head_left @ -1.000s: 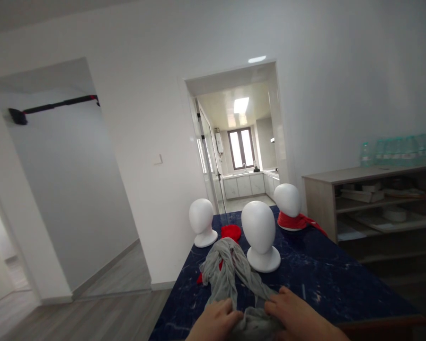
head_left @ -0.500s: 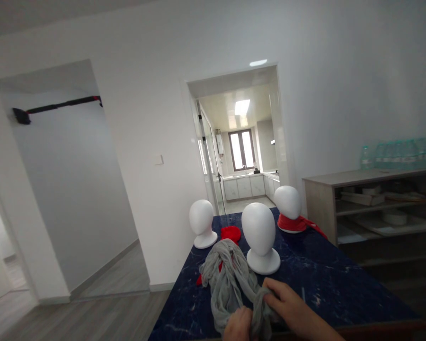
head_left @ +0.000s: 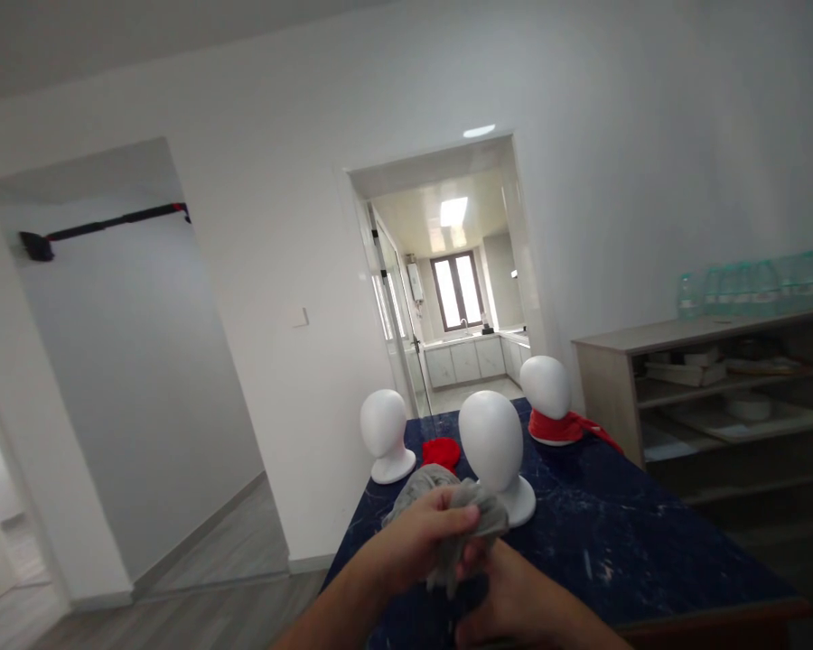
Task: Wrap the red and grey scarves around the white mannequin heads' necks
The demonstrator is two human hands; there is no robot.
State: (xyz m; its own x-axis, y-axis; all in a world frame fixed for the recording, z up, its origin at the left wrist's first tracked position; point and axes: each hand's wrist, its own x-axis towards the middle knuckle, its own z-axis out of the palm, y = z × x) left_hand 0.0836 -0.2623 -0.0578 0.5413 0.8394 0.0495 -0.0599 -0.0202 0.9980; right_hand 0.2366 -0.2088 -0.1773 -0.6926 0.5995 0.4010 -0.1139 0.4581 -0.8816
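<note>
I am taking the clock center at the hands. The left hand [head_left: 440, 516] is gripping the gray scarf [head_left: 484, 510], pinching a bunched portion under its thumb. The right hand [head_left: 491, 587] is sitting at 5 o'clock, just below it, fingers curling near the cloth (I cannot tell whether they are closing on it). The bunch is hanging above the bench [head_left: 650, 542], and more gray cloth is showing behind the left hand.

Completed, as far as I am seeing: the far head [head_left: 546, 386] at 1 o'clock is carrying a red wrap [head_left: 554, 427] around its neck, one end trailing rightward. Outstanding: the left-side head [head_left: 383, 424] at 11 o'clock is standing bare, and a red cloth [head_left: 440, 453] is lying near 12 o'clock. The front head [head_left: 491, 441], between 12 and 1, is showing no wrap, its neck being partly hidden. I am judging the scarf handling unfinished.
</note>
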